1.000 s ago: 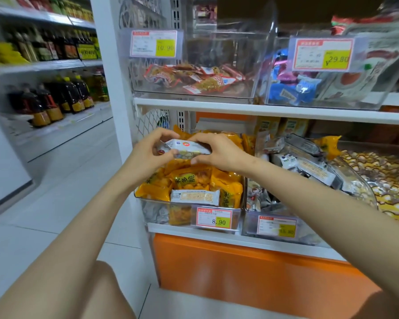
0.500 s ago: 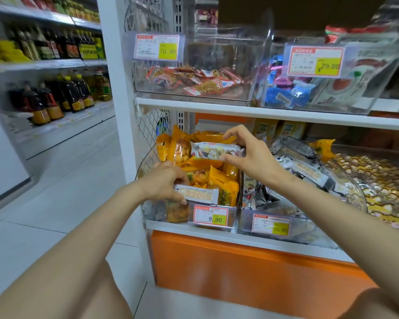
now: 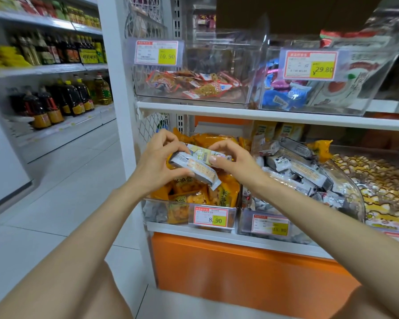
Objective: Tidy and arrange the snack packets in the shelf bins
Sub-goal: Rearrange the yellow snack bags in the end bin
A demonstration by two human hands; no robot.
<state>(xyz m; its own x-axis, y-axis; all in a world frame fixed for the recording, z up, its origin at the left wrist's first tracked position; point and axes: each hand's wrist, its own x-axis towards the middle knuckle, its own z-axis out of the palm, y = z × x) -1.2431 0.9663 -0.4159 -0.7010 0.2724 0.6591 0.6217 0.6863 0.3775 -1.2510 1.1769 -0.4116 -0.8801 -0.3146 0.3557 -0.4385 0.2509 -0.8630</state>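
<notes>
My left hand and my right hand hold two grey-and-white snack packets together above the clear bin of orange snack packets on the lower shelf. The left thumb and fingers pinch the packets' left end; the right fingers curl over the right end. To the right stands a bin piled with the same grey-and-white packets.
A bin of yellow patterned packets sits far right. The upper shelf carries clear bins of red packets and blue packets. Oil bottles line the aisle shelves to the left. An orange base panel is below.
My left hand lifted a second grey packet from the front of the orange bin and joined it with the packet in my right hand; both hands now meet above the bin.
</notes>
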